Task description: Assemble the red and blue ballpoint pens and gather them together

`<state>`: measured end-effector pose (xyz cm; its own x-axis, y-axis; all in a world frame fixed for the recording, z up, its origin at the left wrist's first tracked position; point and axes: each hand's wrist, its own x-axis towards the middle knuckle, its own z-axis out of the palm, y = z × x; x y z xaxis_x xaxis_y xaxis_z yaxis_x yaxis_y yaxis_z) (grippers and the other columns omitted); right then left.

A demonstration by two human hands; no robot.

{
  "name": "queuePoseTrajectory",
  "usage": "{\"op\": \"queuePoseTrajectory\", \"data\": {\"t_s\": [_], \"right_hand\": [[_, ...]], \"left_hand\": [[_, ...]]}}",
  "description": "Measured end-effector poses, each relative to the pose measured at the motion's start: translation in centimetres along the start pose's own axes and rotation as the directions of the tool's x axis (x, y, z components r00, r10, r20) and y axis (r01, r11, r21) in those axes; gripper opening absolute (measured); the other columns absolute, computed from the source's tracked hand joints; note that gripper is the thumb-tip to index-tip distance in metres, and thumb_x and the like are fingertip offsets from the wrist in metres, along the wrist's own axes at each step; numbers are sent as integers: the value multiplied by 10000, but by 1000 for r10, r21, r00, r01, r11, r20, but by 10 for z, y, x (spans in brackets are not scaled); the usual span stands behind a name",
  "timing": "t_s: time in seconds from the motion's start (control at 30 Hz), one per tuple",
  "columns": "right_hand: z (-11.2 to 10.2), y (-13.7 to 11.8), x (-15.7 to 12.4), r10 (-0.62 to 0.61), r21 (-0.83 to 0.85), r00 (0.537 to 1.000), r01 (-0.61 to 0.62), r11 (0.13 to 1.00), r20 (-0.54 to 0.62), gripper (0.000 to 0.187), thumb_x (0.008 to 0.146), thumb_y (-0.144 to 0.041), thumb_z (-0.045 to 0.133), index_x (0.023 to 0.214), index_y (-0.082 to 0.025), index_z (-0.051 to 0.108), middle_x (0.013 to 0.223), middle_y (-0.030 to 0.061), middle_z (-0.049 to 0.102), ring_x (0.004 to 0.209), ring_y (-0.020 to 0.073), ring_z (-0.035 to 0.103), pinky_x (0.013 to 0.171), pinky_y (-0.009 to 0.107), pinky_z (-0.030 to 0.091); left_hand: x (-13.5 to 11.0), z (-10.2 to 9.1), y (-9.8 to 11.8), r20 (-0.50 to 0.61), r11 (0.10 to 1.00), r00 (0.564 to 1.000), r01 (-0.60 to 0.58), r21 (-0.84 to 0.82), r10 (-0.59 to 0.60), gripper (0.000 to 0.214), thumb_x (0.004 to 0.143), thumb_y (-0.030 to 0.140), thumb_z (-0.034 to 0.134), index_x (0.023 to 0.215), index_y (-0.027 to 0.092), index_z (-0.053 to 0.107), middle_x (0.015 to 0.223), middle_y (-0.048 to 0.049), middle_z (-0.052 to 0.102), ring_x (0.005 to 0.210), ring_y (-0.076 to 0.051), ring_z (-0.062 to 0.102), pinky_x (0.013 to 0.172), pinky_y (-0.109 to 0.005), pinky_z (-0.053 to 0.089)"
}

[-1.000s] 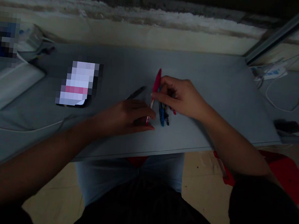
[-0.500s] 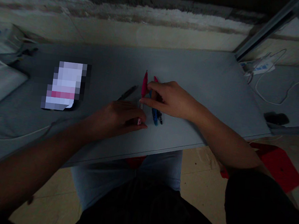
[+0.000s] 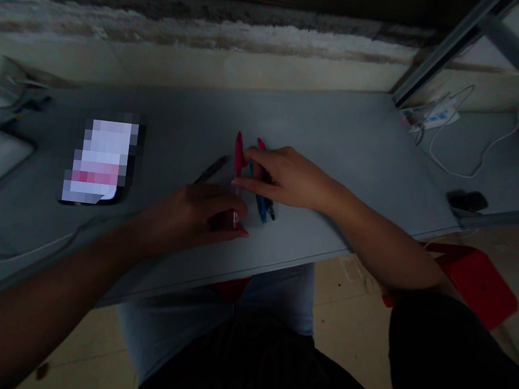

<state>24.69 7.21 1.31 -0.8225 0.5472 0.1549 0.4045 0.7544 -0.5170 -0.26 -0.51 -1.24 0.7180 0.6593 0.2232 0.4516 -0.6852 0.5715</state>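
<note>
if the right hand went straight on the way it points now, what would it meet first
Past the slim pink pen it holds, the right hand would probably first meet the slim dark pen lying on the grey tabletop, though its height is unclear.

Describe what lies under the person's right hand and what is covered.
Parts of a blue pen, a dark pen end and a pink tip peek out from under the right hand. It covers what lies between, so whether tip and end belong to one pen cannot be told.
</note>
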Motion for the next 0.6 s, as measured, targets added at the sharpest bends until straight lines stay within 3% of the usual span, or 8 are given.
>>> {"op": "queuePoseTrajectory", "data": {"t_s": [0.2, 0.47, 0.6], "right_hand": [[0, -1, 1, 15, 3, 1000, -15, 1000, 5, 303, 1140, -448, 660, 1120, -146, 652, 783, -2, 719, 729, 180, 657, 904, 335, 446], [-2, -3, 1, 50, 29, 998, -50, 998, 23, 303, 1137, -449, 666, 1141, -147, 643, 809, 13, 740, 741, 181, 653, 789, 314, 400], [0, -1, 2, 15, 24, 1000, -16, 1000, 22, 337, 1157, -479, 626, 1192, -145, 640, 828, 5, 739, 743, 168, 638, 809, 314, 398]], "left_hand": [[-1, -1, 2, 7, 999, 1000, 21, 45, -21, 219, 1165, 372, 601, 1067, 227, 732, 906, -4, 733, 783, -157, 715, 774, -268, 546], [0, -2, -1, -30, 996, 998, -47, 73, 49, 174, 1163, 318, 602, 1068, 235, 721, 875, 9, 727, 763, -156, 716, 726, -270, 539], [-4, -1, -6, -40, 998, 998, -51, 46, 52, 130, 1129, 366, 696, 1166, 243, 713, 955, -5, 754, 765, -158, 733, 709, -272, 571]]}}
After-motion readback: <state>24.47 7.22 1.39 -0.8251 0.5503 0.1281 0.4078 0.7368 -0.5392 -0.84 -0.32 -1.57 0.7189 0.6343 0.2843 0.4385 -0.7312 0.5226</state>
